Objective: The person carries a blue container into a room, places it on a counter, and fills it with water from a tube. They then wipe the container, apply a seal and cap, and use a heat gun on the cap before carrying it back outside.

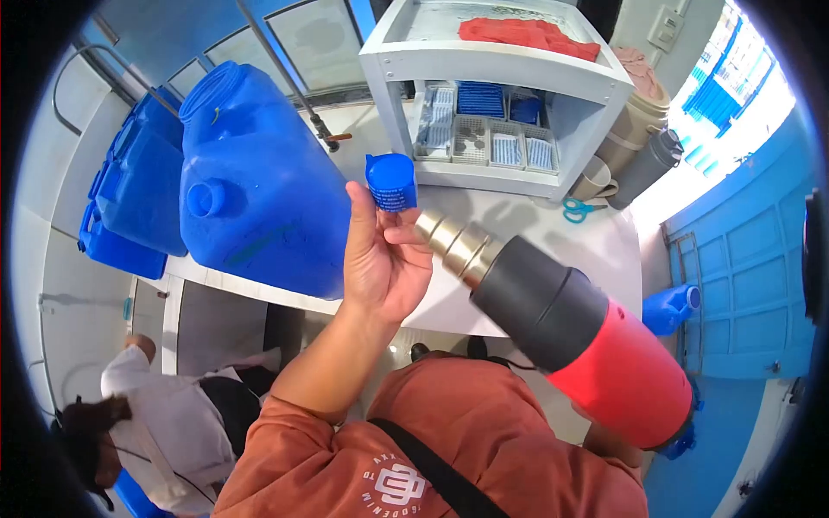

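Observation:
My left hand (386, 263) holds up a blue cap (391, 181) with a printed band around its lower part, pinched between thumb and fingers. Just to the right, the metal nozzle of a red and black heat gun (553, 319) points at the cap's lower side, with a small gap or slight overlap in view. The heat gun's body slants down to the right. Its handle and my right hand are hidden behind the body and my sleeve.
Large blue jugs (250, 190) stand at the left. A white shelf (509, 69) holds a red cloth and baskets of packets. Right of it are teal scissors (580, 209), a mug (594, 181) and a dark bottle (648, 168). Another person (173, 414) is at the lower left.

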